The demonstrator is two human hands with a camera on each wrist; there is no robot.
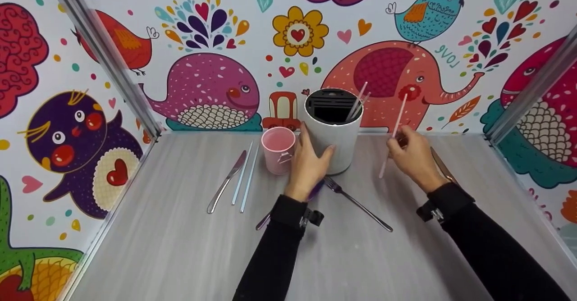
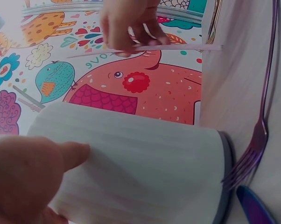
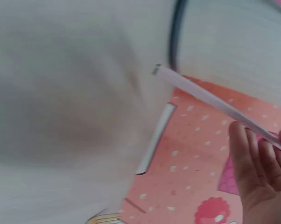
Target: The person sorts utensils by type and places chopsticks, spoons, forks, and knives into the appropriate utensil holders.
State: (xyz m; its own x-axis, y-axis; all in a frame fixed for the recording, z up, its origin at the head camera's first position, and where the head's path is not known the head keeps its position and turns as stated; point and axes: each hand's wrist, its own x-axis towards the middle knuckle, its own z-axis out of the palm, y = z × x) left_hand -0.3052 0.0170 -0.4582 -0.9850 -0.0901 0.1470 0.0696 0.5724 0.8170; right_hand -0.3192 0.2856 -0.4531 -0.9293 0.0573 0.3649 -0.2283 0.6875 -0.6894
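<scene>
Closest to the camera are two black sleeves (image 1: 269,260), coming in from the near side of the surface (image 1: 167,256). Starting at the left: one knife (image 1: 227,181), then two pale blue straws (image 1: 250,179) side by side, then one pink cup (image 1: 275,159) near the far edge. One purple utensil (image 1: 263,222) pokes out by the left sleeve, mostly covered, so I can't tell what kind. Left hand (image 1: 311,161) has thumb and fingers gripping one white container (image 1: 345,143), upright near the far edge with at least two straws (image 1: 360,96) leaning in it. One fork (image 1: 360,207) lies just in front. Right hand (image 1: 412,154) is pinching one pale pink straw (image 1: 400,115), tilted, to the right of the container. One gold-ish utensil (image 1: 442,166) sits partly behind that hand, toward the right edge.

Only the head cam looks down into the container. Left wrist cam gets the fork tines right at its base; right wrist cam gets the pink straw's lower end up close.

Roomwise, loads of bare surface along the left edge; it's tight between cup and container.
</scene>
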